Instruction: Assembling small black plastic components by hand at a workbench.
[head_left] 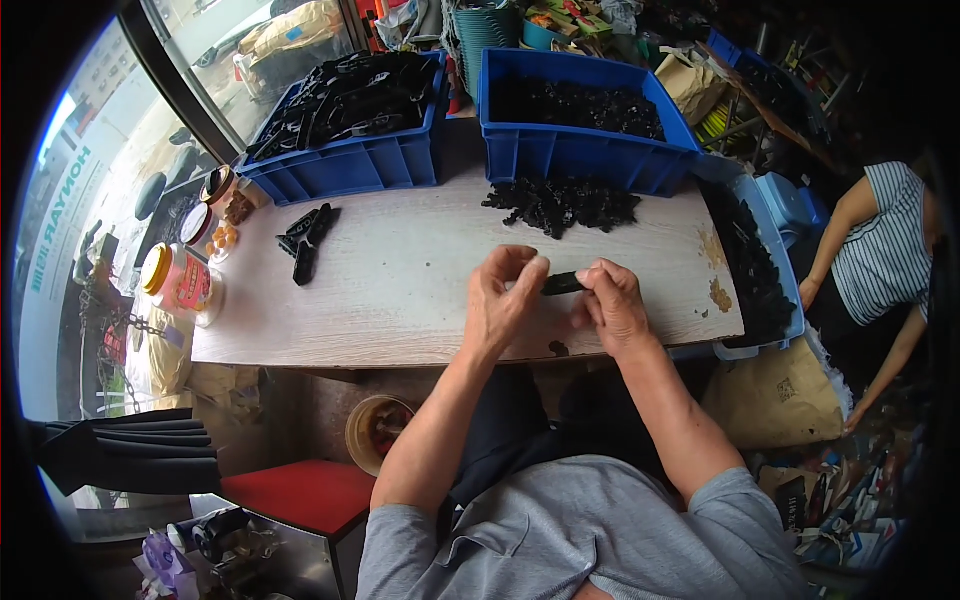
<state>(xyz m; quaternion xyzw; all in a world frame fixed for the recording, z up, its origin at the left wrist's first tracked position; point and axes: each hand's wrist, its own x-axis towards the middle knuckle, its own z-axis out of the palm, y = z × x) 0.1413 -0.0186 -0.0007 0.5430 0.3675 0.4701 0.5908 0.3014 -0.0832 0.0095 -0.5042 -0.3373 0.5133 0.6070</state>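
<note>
1. Because it spans the space before the person, the wood-grain tabletop (380, 320) probably serves to keep everything within arm's reach.
2. Two blue plastic crates, left (345, 170) and right (590, 150), stand along the far edge, likely to leave the near surface free for handling; both hold black parts.
3. Just before the right crate lies a heap of small black parts (565, 205) – perhaps put there for easy picking.
4. The right hand (612, 303) pinches the black piece's right end; the left hand (503, 295) has thumb and forefinger closed at its left end – whether gripping, I cannot tell.
5. The black piece (563, 284), short, narrow and dark, sits between the hands above the near edge.
</note>
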